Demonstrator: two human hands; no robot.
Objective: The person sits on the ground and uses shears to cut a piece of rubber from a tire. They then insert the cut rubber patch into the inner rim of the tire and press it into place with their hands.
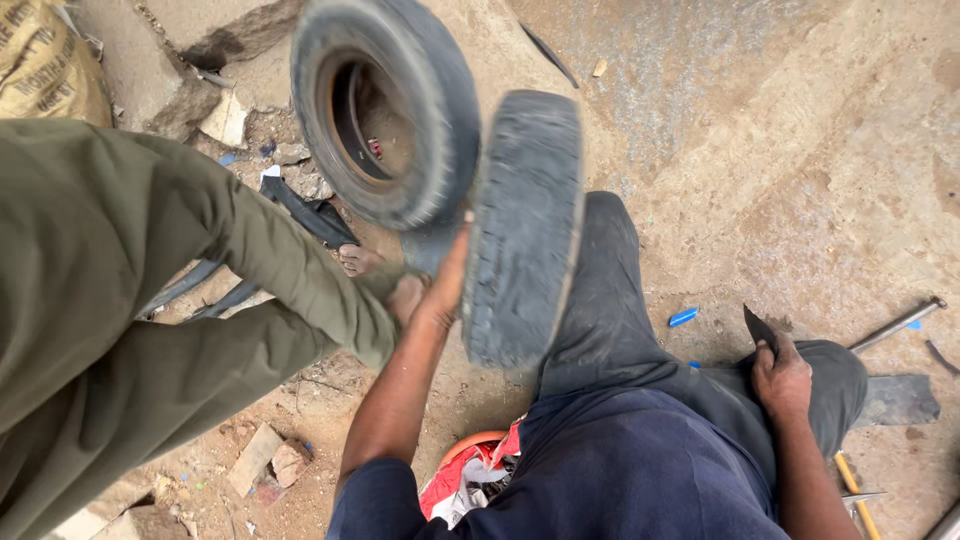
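A worn grey tyre (pixel 525 225) stands upright, tread toward me, over my left knee. My left hand (pixel 445 290) presses flat against its left side and holds it. A second tyre (pixel 385 110) with a rusty rim leans just behind it. My right hand (pixel 782 378) rests on my right knee, closed on a dark knife (pixel 760 328) whose blade points up. Another person in olive clothes (pixel 150 290) stands at the left; their hand (pixel 405 297) is close to mine by the tyre.
A bare foot (pixel 358 260) and black rubber strips (pixel 310 215) lie under the tyres. On the dirt at the right are a blue piece (pixel 683 317), a metal rod (pixel 897 325), a flat metal plate (pixel 898 400) and a yellow-handled tool (pixel 855 495). Rubble (pixel 255 455) lies at the lower left.
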